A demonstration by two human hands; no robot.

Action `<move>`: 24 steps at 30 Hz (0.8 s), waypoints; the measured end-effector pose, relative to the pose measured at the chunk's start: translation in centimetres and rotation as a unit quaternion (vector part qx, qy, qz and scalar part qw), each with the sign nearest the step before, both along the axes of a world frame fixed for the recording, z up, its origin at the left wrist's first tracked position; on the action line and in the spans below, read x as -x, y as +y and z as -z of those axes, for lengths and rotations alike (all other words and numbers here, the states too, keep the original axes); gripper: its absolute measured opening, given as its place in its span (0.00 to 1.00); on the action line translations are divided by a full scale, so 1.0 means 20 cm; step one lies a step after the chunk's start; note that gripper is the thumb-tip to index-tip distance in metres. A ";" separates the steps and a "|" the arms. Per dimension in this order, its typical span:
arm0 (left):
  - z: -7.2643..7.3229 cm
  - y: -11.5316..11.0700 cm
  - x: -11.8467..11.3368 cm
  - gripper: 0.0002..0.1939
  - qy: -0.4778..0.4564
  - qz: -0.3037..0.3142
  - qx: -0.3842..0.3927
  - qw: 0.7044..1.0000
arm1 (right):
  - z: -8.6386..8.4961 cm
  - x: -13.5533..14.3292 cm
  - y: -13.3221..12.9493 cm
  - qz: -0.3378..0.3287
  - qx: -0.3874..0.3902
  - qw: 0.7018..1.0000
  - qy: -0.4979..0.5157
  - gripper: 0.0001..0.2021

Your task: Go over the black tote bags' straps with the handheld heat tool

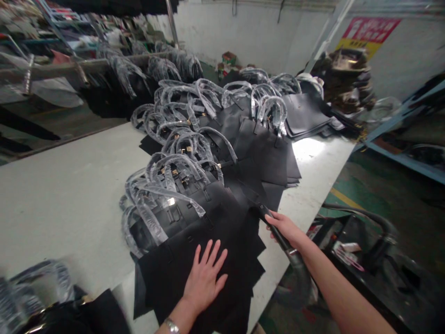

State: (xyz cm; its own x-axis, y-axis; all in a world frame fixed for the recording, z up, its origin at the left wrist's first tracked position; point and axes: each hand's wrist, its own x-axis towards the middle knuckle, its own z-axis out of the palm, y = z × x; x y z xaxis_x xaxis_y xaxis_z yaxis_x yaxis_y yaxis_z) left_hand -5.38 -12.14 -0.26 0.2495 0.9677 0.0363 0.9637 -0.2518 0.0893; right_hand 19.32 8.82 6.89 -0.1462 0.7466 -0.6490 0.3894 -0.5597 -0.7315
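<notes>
Gripping right hand (284, 228): black hose handle (282, 241), 4 o'clock
Left hand (205, 277): unclenched, flat on black panels (222, 218), 6 o'clock
Wrapped straps (149, 211): 10 o'clock

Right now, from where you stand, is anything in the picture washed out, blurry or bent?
In the head view, white glare washes out part of the tabletop; small highlights glint on the plastic-wrapped handles; the black pieces under the left hand lose detail in shade; the poster is too blurred to read; objects toward the edges look stretched and slanted.
</notes>
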 end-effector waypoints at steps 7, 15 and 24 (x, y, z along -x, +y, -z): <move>-0.01 0.00 -0.01 0.35 -0.007 -0.004 0.011 1.000 | -0.03 0.11 0.04 -0.008 -0.091 0.996 -0.015 0.24; 0.03 -0.12 -0.15 0.34 -0.046 -0.005 0.024 0.999 | -0.08 0.23 -0.20 -0.107 -0.003 0.990 0.094 0.29; 0.05 -0.15 -0.17 0.34 -0.086 -0.011 0.044 0.995 | -0.09 0.35 -0.16 -0.127 0.022 0.987 0.093 0.25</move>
State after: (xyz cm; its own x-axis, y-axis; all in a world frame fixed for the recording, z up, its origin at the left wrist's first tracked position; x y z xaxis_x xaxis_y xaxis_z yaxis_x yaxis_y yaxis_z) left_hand -1.95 -15.11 -1.31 0.2251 0.9743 -0.0096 0.9378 -0.2140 0.2735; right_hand 12.37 5.60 8.68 -0.4452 0.6425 -0.6237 0.3815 -0.4940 -0.7813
